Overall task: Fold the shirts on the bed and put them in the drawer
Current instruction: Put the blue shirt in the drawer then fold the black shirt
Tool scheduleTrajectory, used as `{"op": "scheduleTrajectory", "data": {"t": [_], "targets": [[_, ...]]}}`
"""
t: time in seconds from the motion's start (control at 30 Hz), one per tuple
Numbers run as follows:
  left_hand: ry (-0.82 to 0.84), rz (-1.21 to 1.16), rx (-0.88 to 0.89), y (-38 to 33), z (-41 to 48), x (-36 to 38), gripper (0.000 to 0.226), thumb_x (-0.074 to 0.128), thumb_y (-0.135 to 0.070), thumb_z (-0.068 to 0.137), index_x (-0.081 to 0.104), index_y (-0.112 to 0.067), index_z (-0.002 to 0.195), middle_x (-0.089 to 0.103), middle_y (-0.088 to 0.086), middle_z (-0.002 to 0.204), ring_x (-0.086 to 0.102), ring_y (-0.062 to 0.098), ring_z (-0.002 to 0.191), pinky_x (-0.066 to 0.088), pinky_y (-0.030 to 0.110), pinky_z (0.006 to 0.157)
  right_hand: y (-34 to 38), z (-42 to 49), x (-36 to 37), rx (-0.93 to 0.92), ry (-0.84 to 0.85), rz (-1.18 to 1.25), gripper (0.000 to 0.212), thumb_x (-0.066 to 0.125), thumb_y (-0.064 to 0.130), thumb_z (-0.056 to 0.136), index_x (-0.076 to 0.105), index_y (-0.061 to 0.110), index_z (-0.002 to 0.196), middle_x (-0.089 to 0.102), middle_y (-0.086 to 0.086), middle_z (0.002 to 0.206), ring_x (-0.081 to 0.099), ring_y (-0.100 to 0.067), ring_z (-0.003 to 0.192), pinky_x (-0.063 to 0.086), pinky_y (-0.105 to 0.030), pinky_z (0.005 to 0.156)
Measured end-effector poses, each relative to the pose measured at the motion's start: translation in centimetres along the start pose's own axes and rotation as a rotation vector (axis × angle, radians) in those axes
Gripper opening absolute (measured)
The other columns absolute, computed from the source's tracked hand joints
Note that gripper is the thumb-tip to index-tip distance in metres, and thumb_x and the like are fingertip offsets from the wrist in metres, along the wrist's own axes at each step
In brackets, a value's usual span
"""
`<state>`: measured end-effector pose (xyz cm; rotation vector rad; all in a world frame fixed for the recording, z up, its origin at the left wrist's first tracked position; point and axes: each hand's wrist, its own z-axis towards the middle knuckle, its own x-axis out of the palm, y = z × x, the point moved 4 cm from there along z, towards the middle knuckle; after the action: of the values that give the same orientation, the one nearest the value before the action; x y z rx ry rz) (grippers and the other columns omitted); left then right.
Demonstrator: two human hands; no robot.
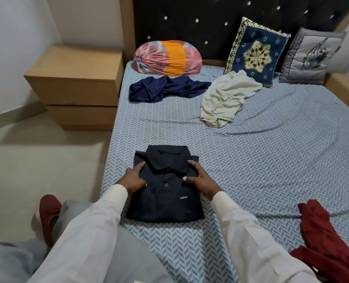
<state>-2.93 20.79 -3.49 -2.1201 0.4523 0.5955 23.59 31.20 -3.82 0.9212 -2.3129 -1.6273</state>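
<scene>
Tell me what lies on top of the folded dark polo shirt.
The left hand and right hand rest on the polo shirt, beside its collar. The bed sheet beneath it is covered.

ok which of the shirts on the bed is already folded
The dark navy polo that the left hand and right hand touch: a neat rectangle. The blue shirt, pale shirt and red shirt lie crumpled.

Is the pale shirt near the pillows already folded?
No, the pale shirt lies crumpled in a loose heap on the bed; only the dark polo nearer the person is folded.
</scene>
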Motion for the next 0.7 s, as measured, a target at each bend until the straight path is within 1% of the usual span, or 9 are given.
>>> {"op": "scheduleTrajectory", "data": {"t": [0.1,0.17,0.23,0.3,0.37,0.43,0.5,0.6,0.7], "targets": [[-0.007,-0.093,0.077,-0.7,-0.3,0.8,0.094,0.073,-0.013,0.075,0.027,-0.033,0.154,0.027,0.012,0.153,0.049,0.031,0.127,0.05,0.034,0.098,-0.2,-0.2,0.1,0.031,0.029,-0.109,0.085,0.085,0.031,0.069,0.043,0.052,0.14,0.043,0.005,0.15,0.049,-0.013,0.132,0.043,-0.04,0.112],[-0.021,-0.098,0.107,-1.3,-0.8,1.5,0.092,0.071,-0.007,0.08,0.025,-0.03,0.156,0.02,0.009,0.158,0.043,0.029,0.135,0.046,0.026,0.093,0.5,-0.6,0.6,-0.004,0.053,-0.335,0.095,0.081,0.033,0.077,0.026,0.045,0.153,0.032,-0.001,0.151,0.038,-0.015,0.138,0.032,-0.031,0.117],[-0.055,-0.055,0.121,-1.6,-1.1,2.1,0.092,0.068,-0.005,0.083,0.019,-0.029,0.157,0.011,0.01,0.162,0.036,0.03,0.142,0.043,0.025,0.09,1.1,-0.8,1.3,-0.052,0.061,-0.45,0.094,0.077,0.028,0.084,0.019,0.036,0.157,0.025,-0.003,0.153,0.031,-0.016,0.141,0.027,-0.023,0.114],[-0.085,-0.028,0.128,-1.7,-1.2,2.3,0.094,0.066,-0.006,0.084,0.013,-0.027,0.158,0.008,0.011,0.163,0.032,0.03,0.144,0.044,0.028,0.095,1.1,-0.8,1.4,-0.081,0.018,-0.442,0.089,0.076,0.022,0.084,0.025,0.03,0.157,0.025,-0.005,0.155,0.032,-0.019,0.143,0.029,-0.026,0.116],[-0.109,-0.043,0.123,-1.7,-1.5,2.2,0.093,0.066,-0.005,0.084,0.012,-0.022,0.159,0.012,0.01,0.163,0.029,0.03,0.145,0.041,0.033,0.106,1.1,-1.1,1.1,-0.068,-0.039,-0.405,0.082,0.076,0.018,0.084,0.034,0.027,0.154,0.032,-0.007,0.151,0.038,-0.022,0.141,0.033,-0.032,0.117],[-0.115,-0.042,0.113,-1.5,-1.9,2.0,0.092,0.066,-0.005,0.085,0.011,-0.018,0.159,0.015,0.009,0.161,0.028,0.029,0.145,0.038,0.036,0.111,0.9,-1.1,0.8,-0.048,-0.066,-0.405,0.079,0.075,0.014,0.083,0.038,0.023,0.152,0.036,-0.007,0.148,0.042,-0.022,0.138,0.035,-0.034,0.116],[-0.103,-0.023,0.118,-1.3,-2.3,1.8,0.094,0.067,-0.007,0.085,0.011,-0.019,0.159,0.018,0.008,0.16,0.029,0.029,0.145,0.039,0.035,0.109,1.1,-1.2,0.8,-0.044,-0.071,-0.43,0.081,0.075,0.011,0.082,0.038,0.02,0.153,0.037,-0.008,0.147,0.043,-0.023,0.136,0.036,-0.033,0.115],[-0.103,-0.019,0.16,-1.4,-2.6,1.2,0.095,0.068,-0.004,0.083,0.012,-0.022,0.159,0.019,0.005,0.161,0.03,0.027,0.144,0.04,0.026,0.1,2.2,-1.6,1.1,-0.05,-0.065,-0.465,0.085,0.073,0.006,0.081,0.033,0.019,0.155,0.033,-0.008,0.15,0.041,-0.024,0.138,0.037,-0.032,0.114],[-0.109,-0.03,0.224,-1.9,-3.0,0.8,0.097,0.065,0.001,0.082,0.012,-0.025,0.158,0.012,0.003,0.164,0.023,0.023,0.148,0.033,0.021,0.101,3.6,-2.1,1.4,-0.071,-0.032,-0.495,0.087,0.072,0.002,0.082,0.029,0.018,0.156,0.027,-0.007,0.153,0.038,-0.022,0.14,0.036,-0.024,0.11]]}}
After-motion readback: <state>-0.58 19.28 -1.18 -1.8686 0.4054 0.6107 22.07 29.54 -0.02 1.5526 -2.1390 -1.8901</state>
